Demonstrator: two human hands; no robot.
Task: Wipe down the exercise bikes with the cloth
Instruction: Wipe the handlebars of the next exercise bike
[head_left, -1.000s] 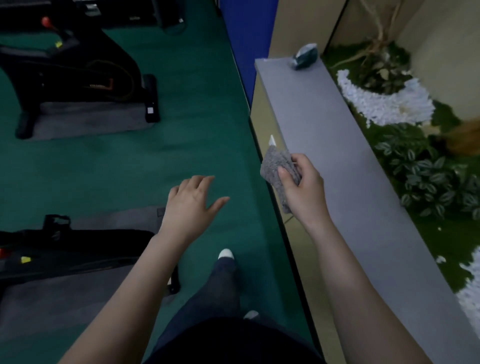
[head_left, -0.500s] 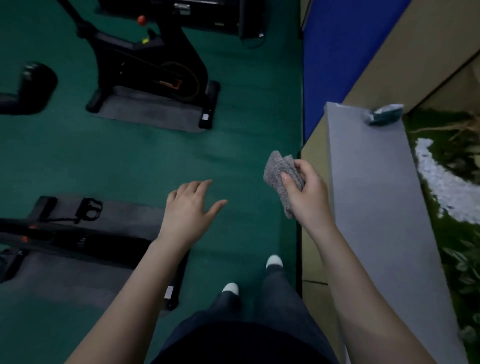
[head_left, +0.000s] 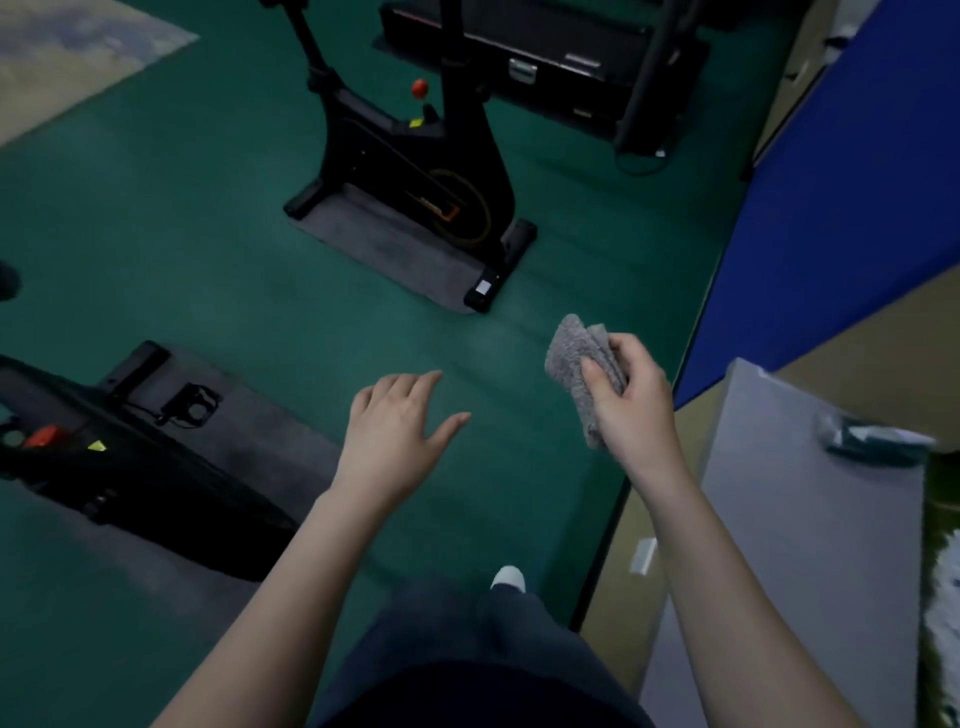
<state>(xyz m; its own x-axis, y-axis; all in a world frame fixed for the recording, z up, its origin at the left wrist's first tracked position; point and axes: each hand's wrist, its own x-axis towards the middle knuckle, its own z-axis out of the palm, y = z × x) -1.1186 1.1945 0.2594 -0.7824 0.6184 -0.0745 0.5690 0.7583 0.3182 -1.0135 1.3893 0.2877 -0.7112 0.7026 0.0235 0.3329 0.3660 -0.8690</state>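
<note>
Green carpet (head_left: 218, 249) covered the gym floor, and everything else sat in relation to the upright exercise bike (head_left: 415, 176) standing on its grey mat (head_left: 379, 244) ahead of the person. Behind that bike lay the dark deck of what looked like a treadmill (head_left: 524, 57); nearer than it and off to the left, a second exercise bike (head_left: 130, 467) stretched across its own mat, only its lower frame in view. To the right of the upright bike ran a blue wall panel (head_left: 852, 192), and nearer along that side a grey ledge (head_left: 810, 519) carried a small dark object (head_left: 878, 441) too blurred to name. The grey cloth (head_left: 576, 364) was well short of the upright bike, folded and held in the air above the carpet, gripped by the right hand (head_left: 631, 405) with thumb across its front and fingers curled round behind. The left hand (head_left: 397, 431) hung beside it with fingers straight and loosely spread, holding nothing and touching nothing. Neither hand nor cloth touched either bike, so the wiping was not under way at this moment. Whether any surface had already been cleaned could not be told from the dim frames and mats. By this view, the approach came first, and both bikes appeared to remain to be wiped.
</note>
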